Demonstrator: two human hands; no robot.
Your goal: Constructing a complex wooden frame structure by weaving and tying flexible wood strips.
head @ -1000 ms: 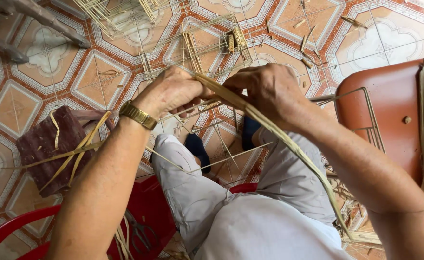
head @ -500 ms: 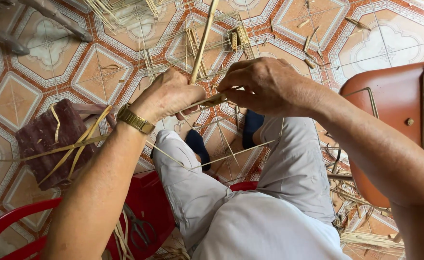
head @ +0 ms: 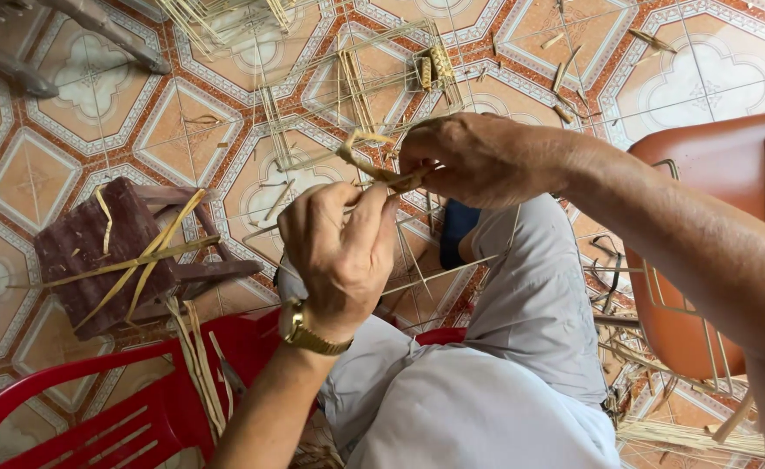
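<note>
My left hand (head: 337,256) and my right hand (head: 478,161) meet above my knees on a flat tan reed strip (head: 374,165). Fingers of both hands pinch the strip, which is bent into a short curl between them. The strip lies against a thin wire frame (head: 374,95) that reaches out over the tiled floor. A gold wristwatch (head: 306,333) sits on my left wrist. My legs in light grey trousers (head: 521,330) are below the hands.
A dark wooden block (head: 96,252) with loose reed strips across it lies on the floor at left. A red plastic chair (head: 122,399) is at lower left, a brown seat (head: 704,217) at right. More wire frames and reed scraps lie on the patterned tiles.
The long reed strip that stood upward has been pulled in and now forms a short curl between my hands. My left hand has turned and dropped lower. The camera has moved closer.
</note>
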